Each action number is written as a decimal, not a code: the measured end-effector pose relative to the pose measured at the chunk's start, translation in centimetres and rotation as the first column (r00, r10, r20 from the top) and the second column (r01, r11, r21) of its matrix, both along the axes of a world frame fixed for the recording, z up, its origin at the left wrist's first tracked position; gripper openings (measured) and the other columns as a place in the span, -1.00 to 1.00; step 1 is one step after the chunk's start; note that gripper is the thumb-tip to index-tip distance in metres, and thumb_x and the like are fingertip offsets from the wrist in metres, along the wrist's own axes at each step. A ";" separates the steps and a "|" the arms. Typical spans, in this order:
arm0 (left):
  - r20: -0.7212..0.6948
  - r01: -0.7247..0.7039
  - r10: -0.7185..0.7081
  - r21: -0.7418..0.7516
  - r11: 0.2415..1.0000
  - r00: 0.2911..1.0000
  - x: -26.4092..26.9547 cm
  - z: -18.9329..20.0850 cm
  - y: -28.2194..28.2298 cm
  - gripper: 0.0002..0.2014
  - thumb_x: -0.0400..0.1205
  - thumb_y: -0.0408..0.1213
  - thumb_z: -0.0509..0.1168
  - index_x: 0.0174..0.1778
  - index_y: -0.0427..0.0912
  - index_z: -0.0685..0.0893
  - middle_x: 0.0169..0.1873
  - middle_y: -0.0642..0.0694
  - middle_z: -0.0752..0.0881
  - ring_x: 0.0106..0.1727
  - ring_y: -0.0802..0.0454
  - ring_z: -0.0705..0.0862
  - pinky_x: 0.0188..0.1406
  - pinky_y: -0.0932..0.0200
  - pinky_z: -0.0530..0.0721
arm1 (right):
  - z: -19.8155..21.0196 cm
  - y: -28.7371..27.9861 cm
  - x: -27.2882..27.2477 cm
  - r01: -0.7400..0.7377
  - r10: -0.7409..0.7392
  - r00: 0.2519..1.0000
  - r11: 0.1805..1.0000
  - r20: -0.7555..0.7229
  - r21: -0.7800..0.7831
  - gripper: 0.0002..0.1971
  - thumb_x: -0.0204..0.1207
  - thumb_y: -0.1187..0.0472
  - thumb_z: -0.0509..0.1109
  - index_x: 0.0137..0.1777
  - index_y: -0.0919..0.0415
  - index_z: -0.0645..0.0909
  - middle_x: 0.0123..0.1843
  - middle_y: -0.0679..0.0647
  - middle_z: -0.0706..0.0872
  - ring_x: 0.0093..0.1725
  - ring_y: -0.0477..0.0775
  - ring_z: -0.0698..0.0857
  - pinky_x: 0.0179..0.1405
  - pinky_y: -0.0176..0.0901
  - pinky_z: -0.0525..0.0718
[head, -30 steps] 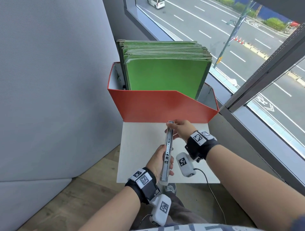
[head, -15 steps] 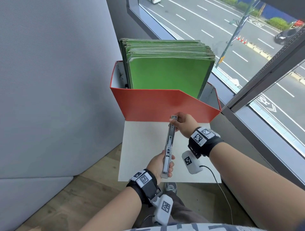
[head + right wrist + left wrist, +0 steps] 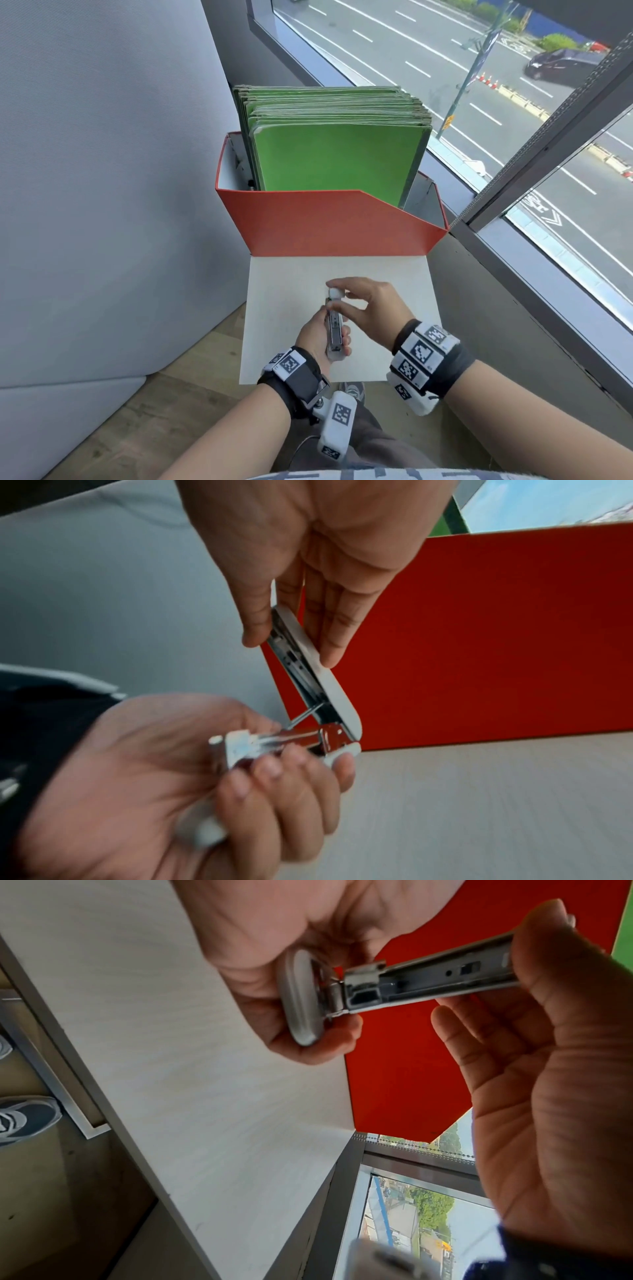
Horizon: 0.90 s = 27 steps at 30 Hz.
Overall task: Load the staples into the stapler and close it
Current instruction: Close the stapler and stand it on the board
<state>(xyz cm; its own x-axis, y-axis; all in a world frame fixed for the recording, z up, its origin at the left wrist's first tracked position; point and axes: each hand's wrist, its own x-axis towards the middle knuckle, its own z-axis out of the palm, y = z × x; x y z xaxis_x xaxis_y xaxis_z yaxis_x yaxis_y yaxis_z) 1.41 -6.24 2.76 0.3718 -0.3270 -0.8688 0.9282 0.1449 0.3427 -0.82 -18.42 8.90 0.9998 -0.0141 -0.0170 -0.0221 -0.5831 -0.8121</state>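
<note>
You are holding the stapler (image 3: 334, 337) in mid-air over the white desk (image 3: 284, 308), just in front of the red file box (image 3: 329, 222) of green folders (image 3: 339, 161). Your left hand (image 3: 320, 337) is curling its fingers round the metal magazine and base. Your right hand (image 3: 371, 310) is pinching the white top cover (image 3: 316, 664) between thumb and fingers, and in the right wrist view that cover is standing open at a wide angle from the magazine, hinged at the far end.

By the look of it you are swinging the cover shut. To do that well, be keeping the left hand steady and the magazine channel facing up, so nothing inside is tipping out. Be guiding the cover straight down over the channel rather than twisting it, since the thin pusher rod (image 3: 303, 718) near the hinge is needing to slide in cleanly. Be keeping your left fingertips (image 3: 274, 771) clear of the closing gap. Whether staples are already sitting in the channel cannot be told from these views.

No brand or readable writing is showing on the stapler or the box; only the square black-and-white marker tags (image 3: 421, 353) on your wristbands are visible
</note>
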 end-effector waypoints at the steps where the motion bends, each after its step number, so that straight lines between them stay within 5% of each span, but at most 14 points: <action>1: 0.005 -0.028 0.028 -0.010 1.000 1.000 0.1 0.0 0.0 -0.58 0.70 0.07 0.02 -0.30 -0.14 0.55 -0.57 -0.09 0.54 -0.67 0.05 0.50 -0.67 0.33 0.46 | -0.3 0.1 -0.5 -0.028 0.029 0.999 0.999 0.032 -0.028 -0.70 0.43 0.18 0.54 0.18 0.10 0.72 0.15 0.05 0.81 0.11 -0.01 0.77 0.18 -0.10 0.74; 6: -0.016 -0.123 0.122 -0.051 0.991 0.992 0.3 0.2 0.2 -0.53 0.63 0.22 0.05 -0.05 -0.07 0.68 -0.22 -0.07 0.68 -0.20 -0.01 0.66 -0.25 0.13 0.60 | -2.3 0.9 -3.3 -0.089 0.104 0.984 0.990 0.146 -0.110 -0.65 0.35 0.29 0.58 0.15 0.15 0.74 0.25 0.09 0.76 0.21 -0.01 0.73 0.24 -0.21 0.66; 11: 0.009 -0.086 0.088 -0.111 0.990 0.996 0.2 0.4 0.4 -0.51 0.58 0.26 0.13 -0.19 -0.14 0.63 -0.33 -0.06 0.63 -0.37 0.06 0.68 -0.63 0.32 0.60 | -4.1 1.4 -5.1 -0.079 0.092 0.986 0.992 0.139 -0.095 -0.69 0.49 0.12 0.41 0.20 0.15 0.71 0.36 0.06 0.68 0.33 -0.07 0.63 0.35 -0.45 0.53; 15: 0.033 -0.037 0.040 -0.083 0.996 0.999 -0.3 -0.4 0.6 -0.58 0.52 0.19 0.30 -0.11 -0.16 0.67 -0.28 -0.05 0.65 -0.26 0.09 0.69 -0.41 0.29 0.67 | -4.5 1.9 -5.7 -0.100 0.106 0.989 0.993 0.099 -0.059 -0.67 0.54 0.05 0.31 0.25 0.11 0.68 0.41 0.10 0.63 0.40 -0.06 0.57 0.38 -0.45 0.50; 19: 0.091 0.067 -0.062 -0.060 0.996 0.994 -0.4 -0.2 1.0 -0.54 0.54 0.15 0.32 0.11 -0.18 0.69 -0.27 -0.11 0.73 -0.24 0.01 0.73 -0.21 0.14 0.67 | -4.1 2.1 -5.6 -0.023 0.021 0.999 0.999 0.043 0.041 -0.78 0.51 0.05 0.39 0.09 0.04 0.76 0.29 0.00 0.62 0.21 -0.09 0.62 0.22 -0.46 0.56; 24: 0.213 0.100 -0.095 -0.011 0.995 0.972 -0.2 0.0 1.3 -0.58 0.61 0.14 0.19 0.00 -0.19 0.63 -0.42 -0.05 0.65 -0.37 0.00 0.63 -0.46 0.20 0.53 | -3.4 2.4 -4.3 0.330 -0.259 0.920 0.917 -0.295 0.225 -0.78 0.43 0.21 0.49 0.06 0.04 0.62 0.12 -0.02 0.58 0.14 -0.08 0.62 0.11 -0.19 0.69; 27: 0.299 0.083 -0.095 0.052 0.995 0.950 -0.1 0.2 1.5 -0.61 0.65 0.08 0.16 -0.01 -0.22 0.64 -0.34 -0.11 0.69 -0.22 -0.12 0.69 -0.36 0.13 0.59 | -3.5 2.7 -4.0 0.410 -0.155 0.811 0.837 -0.564 0.361 -0.68 0.53 0.15 0.42 0.26 0.11 0.52 0.14 0.12 0.67 -0.04 0.03 0.74 -0.01 0.00 0.79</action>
<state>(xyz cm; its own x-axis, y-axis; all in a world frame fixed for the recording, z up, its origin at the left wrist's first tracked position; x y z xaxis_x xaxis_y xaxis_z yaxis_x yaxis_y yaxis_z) 1.27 -4.77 2.99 0.5885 -0.3392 -0.7339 0.7899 0.0476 0.6114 -4.78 -15.74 5.44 0.7981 -0.1575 -0.5816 -0.5955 -0.0592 -0.8012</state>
